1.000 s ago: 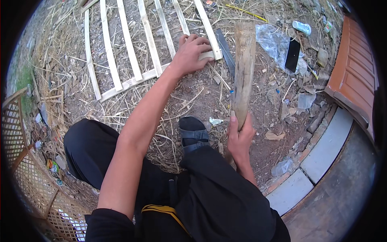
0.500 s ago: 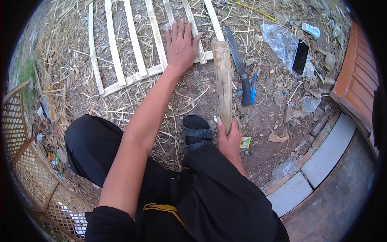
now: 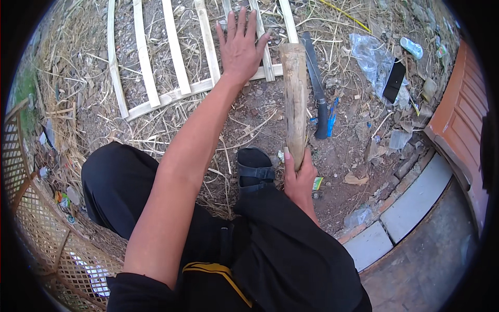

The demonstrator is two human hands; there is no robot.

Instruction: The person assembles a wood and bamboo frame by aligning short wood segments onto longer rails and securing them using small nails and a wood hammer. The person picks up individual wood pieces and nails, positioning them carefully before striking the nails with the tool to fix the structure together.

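My left hand (image 3: 241,58) is stretched out with fingers spread, palm down over the far slats of a pale wooden slat frame (image 3: 171,96). One slat passes beneath its fingers; whether the palm presses on it I cannot tell. In my right hand (image 3: 300,179) is the narrow lower end of a thick wooden club (image 3: 295,99), fingers wrapped round it. The club points away from me, its broad end beside the frame's right side. Just right of the club lies a machete (image 3: 315,73) with a black handle, next to a blue plastic piece (image 3: 332,118).
Dry straw and litter cover the ground. At right lie a clear plastic bag (image 3: 366,54), a black phone-like slab (image 3: 394,81) and a can (image 3: 411,48). Pale tiles (image 3: 416,200) and an orange-brown panel (image 3: 453,104) edge the right; a woven lattice (image 3: 39,229) stands at left.
My left hand has moved slightly farther out along the slats, fingers still spread. My right hand keeps its grip on the club, which has barely shifted. The view has turned a little.
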